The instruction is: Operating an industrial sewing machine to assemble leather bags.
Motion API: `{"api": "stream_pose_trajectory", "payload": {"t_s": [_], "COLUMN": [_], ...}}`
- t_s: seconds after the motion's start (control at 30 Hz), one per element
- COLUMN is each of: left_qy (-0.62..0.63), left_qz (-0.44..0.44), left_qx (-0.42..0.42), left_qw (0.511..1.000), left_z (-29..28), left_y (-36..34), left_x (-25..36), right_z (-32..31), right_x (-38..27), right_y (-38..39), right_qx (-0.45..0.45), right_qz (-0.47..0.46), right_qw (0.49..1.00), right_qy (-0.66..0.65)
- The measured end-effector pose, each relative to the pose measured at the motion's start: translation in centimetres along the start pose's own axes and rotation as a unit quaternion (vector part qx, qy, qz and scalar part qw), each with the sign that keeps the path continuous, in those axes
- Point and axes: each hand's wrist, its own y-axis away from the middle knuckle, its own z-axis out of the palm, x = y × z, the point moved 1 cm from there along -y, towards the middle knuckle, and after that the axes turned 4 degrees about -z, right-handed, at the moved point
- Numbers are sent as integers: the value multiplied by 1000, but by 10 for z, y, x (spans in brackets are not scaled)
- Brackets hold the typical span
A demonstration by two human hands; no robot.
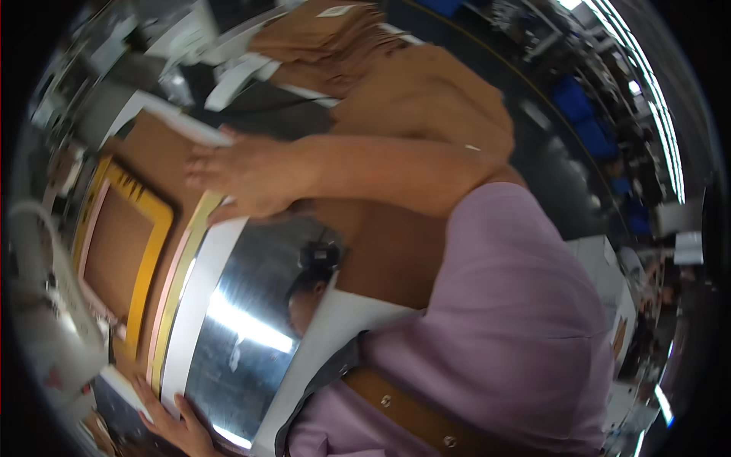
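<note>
My right hand (pixel 247 171) reaches across the work with its fingers stretched out, slightly blurred. It rests at the far end of a pale yellow strip (pixel 177 282), over brown cloth (pixel 156 152). My left hand (pixel 179 426) lies at the near end of the same strip, fingers spread along its edge and touching the work. Beside the strip run a pink edge and a white band (pixel 194 320). A yellow frame (pixel 152 263) with a rounded rectangular opening lies on the brown cloth, which shows through it. Neither hand plainly grips anything.
A shiny metal plate (pixel 247 335) lies between the white band and my body. Brown cloth (pixel 426 99) drapes beyond my right arm, near a pile of folded brown pieces (pixel 320 34). A pale curved machine arm (pixel 65 282) stands at the left. Blue bins (pixel 575 107) are farther off.
</note>
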Motion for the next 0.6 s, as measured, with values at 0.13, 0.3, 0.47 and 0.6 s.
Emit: {"api": "stream_pose_trajectory", "payload": {"t_s": [0.13, 0.3, 0.47, 0.6], "left_qy": [63, 84, 84, 72], "left_qz": [45, 77, 81, 31], "left_qx": [24, 92, 91, 78], "left_qw": [997, 989, 989, 994], "left_z": [-17, -15, -12, -10], "left_y": [4, 7, 9, 14], "left_x": [32, 38, 36, 30], "right_z": [34, 33, 37, 21], "right_x": [-7, -7, -3, -12], "right_y": [20, 35, 36, 27], "right_qx": [77, 208, 185, 135], "right_qz": [-19, -31, -56, -78], "right_qw": [995, 977, 981, 985], "right_qy": [-57, -27, -31, -70]}}
